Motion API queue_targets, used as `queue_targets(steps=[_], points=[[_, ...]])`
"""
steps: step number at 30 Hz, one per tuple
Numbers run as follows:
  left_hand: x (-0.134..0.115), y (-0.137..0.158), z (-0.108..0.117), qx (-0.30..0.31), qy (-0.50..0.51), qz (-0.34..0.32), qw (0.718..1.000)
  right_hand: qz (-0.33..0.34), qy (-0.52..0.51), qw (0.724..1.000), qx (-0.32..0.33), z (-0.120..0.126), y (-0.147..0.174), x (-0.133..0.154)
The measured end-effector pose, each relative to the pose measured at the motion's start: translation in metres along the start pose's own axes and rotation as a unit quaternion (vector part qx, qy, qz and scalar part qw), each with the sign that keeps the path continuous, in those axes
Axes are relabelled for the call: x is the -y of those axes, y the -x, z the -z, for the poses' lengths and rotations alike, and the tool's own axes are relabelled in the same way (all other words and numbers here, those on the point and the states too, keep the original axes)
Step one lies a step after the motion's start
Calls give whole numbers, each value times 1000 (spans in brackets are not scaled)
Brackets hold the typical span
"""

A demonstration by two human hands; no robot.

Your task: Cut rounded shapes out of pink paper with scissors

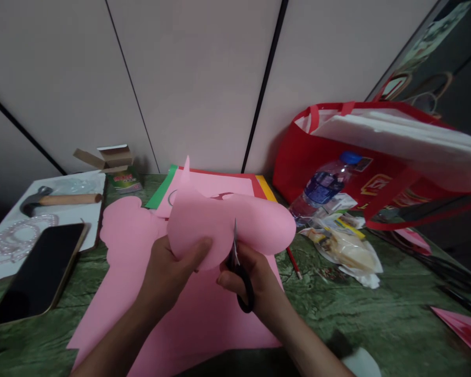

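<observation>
We see both forearms reach in from the lower edge, the left hand [175, 267] angled up and inward, its thumb flat on the near face of a pink sheet [204, 222] and its fingers behind, closed in a firm pinch. The right hand [257, 275] comes from the other side, curled around the black handles of the scissors [235, 251], blades pointing up at the sheet's lower edge. We find the sheet raised above more pink paper [220, 319] on a green table [322, 311], its surface plain, its outline rounded, the right end curling over and a narrow tip standing at upper left. Behind, we note a red bag [308, 157] with gold lettering we cannot make out, a bottle [325, 184] whose blue label is too blurred to read, and a green box [126, 179] with red print too small to tell
</observation>
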State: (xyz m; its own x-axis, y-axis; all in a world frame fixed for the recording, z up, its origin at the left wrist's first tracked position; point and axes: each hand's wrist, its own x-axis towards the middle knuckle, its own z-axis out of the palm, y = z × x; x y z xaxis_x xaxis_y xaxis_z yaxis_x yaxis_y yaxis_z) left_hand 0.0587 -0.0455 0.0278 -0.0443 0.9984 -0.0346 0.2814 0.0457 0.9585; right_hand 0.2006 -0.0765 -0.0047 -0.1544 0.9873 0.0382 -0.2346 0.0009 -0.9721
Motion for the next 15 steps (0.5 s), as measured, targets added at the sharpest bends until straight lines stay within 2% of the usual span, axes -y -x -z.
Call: queue_targets(steps=[15], points=[[1, -2, 3, 4, -5, -30, 1000, -16, 20, 1000, -14, -2, 0, 1]])
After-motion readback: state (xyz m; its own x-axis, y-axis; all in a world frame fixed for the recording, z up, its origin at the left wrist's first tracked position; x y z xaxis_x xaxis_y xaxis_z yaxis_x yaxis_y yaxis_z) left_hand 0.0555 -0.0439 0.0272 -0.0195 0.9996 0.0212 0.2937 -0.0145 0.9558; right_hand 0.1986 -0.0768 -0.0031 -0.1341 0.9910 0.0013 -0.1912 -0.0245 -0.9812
